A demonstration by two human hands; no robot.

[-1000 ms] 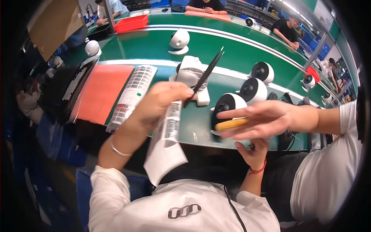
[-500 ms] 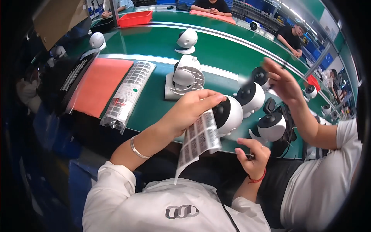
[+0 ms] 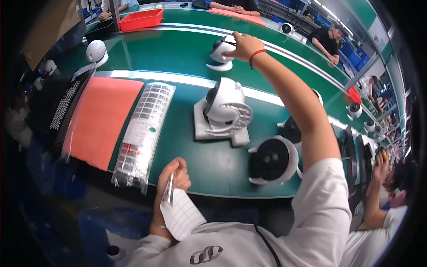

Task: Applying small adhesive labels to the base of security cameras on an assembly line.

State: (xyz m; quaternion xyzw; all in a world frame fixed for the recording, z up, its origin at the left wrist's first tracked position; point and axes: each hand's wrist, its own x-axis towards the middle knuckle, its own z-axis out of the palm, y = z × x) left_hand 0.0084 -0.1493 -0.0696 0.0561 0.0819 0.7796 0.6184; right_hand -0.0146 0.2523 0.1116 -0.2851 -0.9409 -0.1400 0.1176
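My left hand point(image 3: 177, 174) is closed on a sheet of labels point(image 3: 183, 216), which hangs down in front of my shirt with its pale gridded face showing. My right arm stretches far across the bench, and my right hand point(image 3: 247, 47) is closed on the upper part of a white ball-shaped camera point(image 3: 218, 54) with a curved base. Nearer to me, another white camera point(image 3: 226, 107) rests in a pale block-shaped holder point(image 3: 202, 129), the ribbed underside of its base showing. A camera with a black front point(image 3: 273, 160) stands at the bench's near edge, partly in front of another black-fronted one point(image 3: 291, 130).
On the left lie a plastic-wrapped roll of labels point(image 3: 147, 129) and an orange-pink mat point(image 3: 104, 120). Beyond them stand a white camera point(image 3: 97, 52) and a red tray point(image 3: 141, 20). Pale rails point(image 3: 178, 78) run along the green bench point(image 3: 182, 147). Other people sit at the far side and right.
My right hand has reached forward and taken hold of the far camera. My left hand has drawn back from the near camera with the label sheet. Another person's hand has left the cameras at right.
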